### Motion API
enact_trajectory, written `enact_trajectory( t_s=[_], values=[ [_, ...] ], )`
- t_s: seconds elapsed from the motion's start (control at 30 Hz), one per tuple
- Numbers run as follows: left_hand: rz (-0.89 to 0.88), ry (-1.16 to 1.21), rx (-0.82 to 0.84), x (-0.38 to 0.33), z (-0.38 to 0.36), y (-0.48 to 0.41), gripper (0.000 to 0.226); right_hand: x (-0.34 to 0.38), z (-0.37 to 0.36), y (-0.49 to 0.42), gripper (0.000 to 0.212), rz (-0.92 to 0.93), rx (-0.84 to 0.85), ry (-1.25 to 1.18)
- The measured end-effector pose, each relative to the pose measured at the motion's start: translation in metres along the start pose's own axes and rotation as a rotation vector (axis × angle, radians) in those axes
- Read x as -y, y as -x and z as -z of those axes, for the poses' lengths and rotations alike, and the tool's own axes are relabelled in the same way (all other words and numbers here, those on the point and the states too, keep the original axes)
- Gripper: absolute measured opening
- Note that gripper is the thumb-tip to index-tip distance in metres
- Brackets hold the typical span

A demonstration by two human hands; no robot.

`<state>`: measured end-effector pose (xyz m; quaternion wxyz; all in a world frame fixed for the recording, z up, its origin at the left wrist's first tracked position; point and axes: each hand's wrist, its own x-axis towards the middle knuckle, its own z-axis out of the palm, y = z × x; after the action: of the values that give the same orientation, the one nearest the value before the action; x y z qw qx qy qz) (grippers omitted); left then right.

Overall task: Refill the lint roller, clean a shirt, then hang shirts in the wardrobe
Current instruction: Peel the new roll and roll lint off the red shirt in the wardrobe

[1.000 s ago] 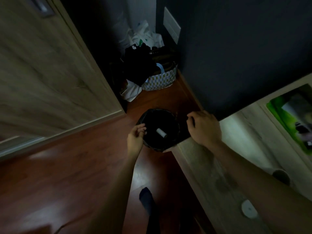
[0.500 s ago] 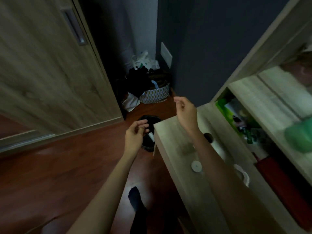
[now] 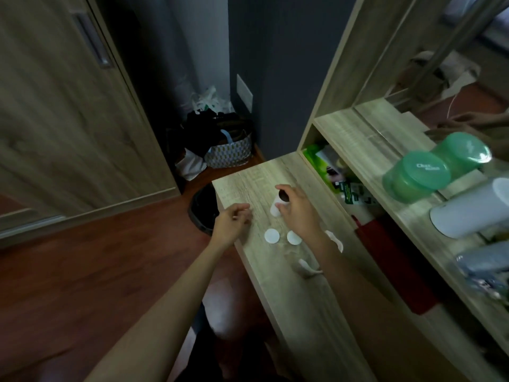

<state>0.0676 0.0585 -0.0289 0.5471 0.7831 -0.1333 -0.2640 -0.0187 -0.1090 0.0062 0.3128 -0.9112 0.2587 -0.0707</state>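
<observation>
Pale wooden desk point(image 3: 289, 299), with a black bin point(image 3: 202, 213) on the floor by its far-left corner. Over the desk's far end the right hand point(image 3: 298, 213) grips a white refill roll point(image 3: 276, 206). The left hand point(image 3: 230, 223) is loosely curled and empty at the desk's edge. Two white caps point(image 3: 272, 236) lie between the hands.

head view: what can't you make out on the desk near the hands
Head view only:
- white roll: right side covered by the right hand.
- white piece: the right forearm crosses it, so its shape is unclear.
- bin: the desk edge hides its contents.
- left hand: blurred, any pinch cannot be told.
</observation>
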Motion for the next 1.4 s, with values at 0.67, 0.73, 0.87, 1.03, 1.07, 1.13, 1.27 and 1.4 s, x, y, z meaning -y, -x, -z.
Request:
enact_trajectory(
  t_s=[0.67, 0.73, 0.87, 1.03, 1.07, 1.13, 1.27, 1.4],
  values=[
    [-0.174, -0.478, 0.119, 0.017, -0.062, 0.014, 0.041, -0.05, 0.024, 0.074, 0.036, -0.276, -0.199, -0.719],
    [0.012, -0.093, 0.028, 0.007, -0.059, 0.02, 0.041, -0.048, 0.024, 0.076, 0.038, -0.29, -0.181, -0.814],
    [0.144, 0.323, 0.058, -0.002, -0.048, 0.029, 0.038, -0.044, 0.021, 0.081, 0.031, -0.321, -0.119, -0.979],
    [0.164, 0.475, 0.18, -0.006, -0.035, 0.038, 0.035, -0.033, 0.022, 0.086, 0.033, -0.349, -0.038, -1.167],
    [0.157, 0.468, 0.191, -0.007, -0.032, 0.039, 0.034, -0.032, 0.021, 0.086, 0.033, -0.355, -0.029, -1.192],
    [0.139, 0.453, 0.209, -0.008, -0.027, 0.041, 0.033, -0.029, 0.02, 0.086, 0.033, -0.369, -0.012, -1.223],
    [0.111, 0.396, 0.22, -0.011, -0.018, 0.043, 0.032, -0.027, 0.018, 0.087, 0.035, -0.373, 0.038, -1.241],
    [0.077, 0.326, 0.2, -0.014, -0.014, 0.044, 0.032, -0.025, 0.018, 0.087, 0.034, -0.355, 0.074, -1.235]
  ],
)
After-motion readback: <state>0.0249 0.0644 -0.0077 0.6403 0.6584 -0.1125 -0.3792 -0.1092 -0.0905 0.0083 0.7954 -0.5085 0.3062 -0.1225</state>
